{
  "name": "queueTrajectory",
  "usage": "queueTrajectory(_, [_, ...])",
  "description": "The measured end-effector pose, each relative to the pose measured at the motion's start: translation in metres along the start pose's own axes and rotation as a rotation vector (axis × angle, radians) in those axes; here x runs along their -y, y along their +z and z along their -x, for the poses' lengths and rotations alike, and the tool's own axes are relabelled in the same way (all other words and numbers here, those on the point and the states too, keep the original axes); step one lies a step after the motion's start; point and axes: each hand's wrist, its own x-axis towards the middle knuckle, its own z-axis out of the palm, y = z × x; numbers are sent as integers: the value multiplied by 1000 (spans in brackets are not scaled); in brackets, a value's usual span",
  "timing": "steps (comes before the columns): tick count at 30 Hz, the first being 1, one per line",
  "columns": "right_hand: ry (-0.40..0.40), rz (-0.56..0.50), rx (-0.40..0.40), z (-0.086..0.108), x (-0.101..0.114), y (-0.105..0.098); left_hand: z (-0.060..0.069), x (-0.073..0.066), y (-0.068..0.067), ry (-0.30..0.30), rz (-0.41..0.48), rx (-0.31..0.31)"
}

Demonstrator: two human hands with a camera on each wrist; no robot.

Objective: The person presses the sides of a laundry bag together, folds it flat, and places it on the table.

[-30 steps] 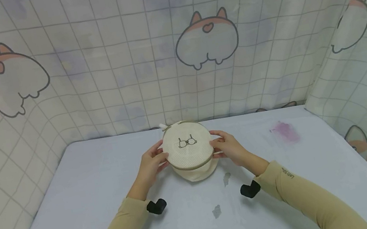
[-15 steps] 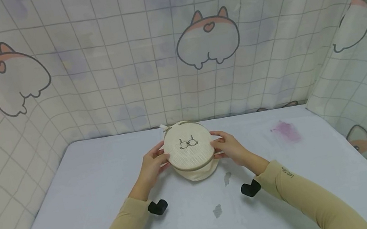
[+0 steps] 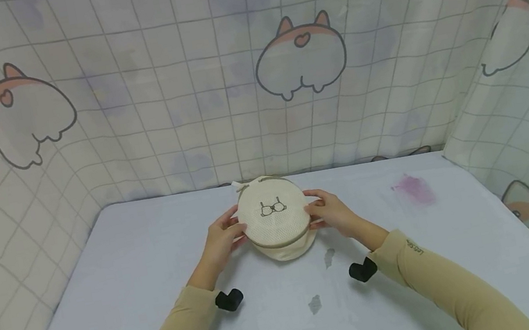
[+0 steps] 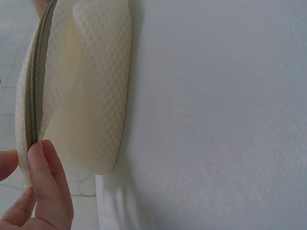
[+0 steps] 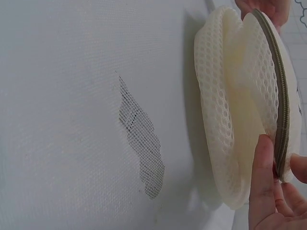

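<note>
A round cream mesh laundry bag [image 3: 277, 227] with a bra drawing on its lid stands near the table's far edge. My left hand [image 3: 221, 240] pinches the left side of its rim, thumb on top and fingers below. On the opposite side my right hand [image 3: 334, 214] pinches the rim the same way. In the left wrist view the zipper [image 4: 36, 91] runs along the rim, closed where it shows. The right wrist view shows the soft mesh body [image 5: 216, 105] sagging beneath the lid onto the table.
The white-covered table [image 3: 148, 227] has worn grey patches [image 3: 314, 305] in front of the bag and a pink stain [image 3: 413, 190] at the right. A gridded curtain [image 3: 171, 116] with dog drawings rises behind and at both sides.
Both hands keep their hold on the bag's rim. Bag and hands appear slightly further right and lower in the picture, as the whole view shifts a little.
</note>
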Motion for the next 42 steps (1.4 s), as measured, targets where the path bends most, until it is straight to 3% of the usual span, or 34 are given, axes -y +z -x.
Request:
queueTrajectory(33, [9, -1, 8, -4, -5, -1, -3, 9, 0, -13, 9, 7])
queueTrajectory(42, [9, -11, 5, -5, -9, 0, -3, 10, 1, -12, -29, 0])
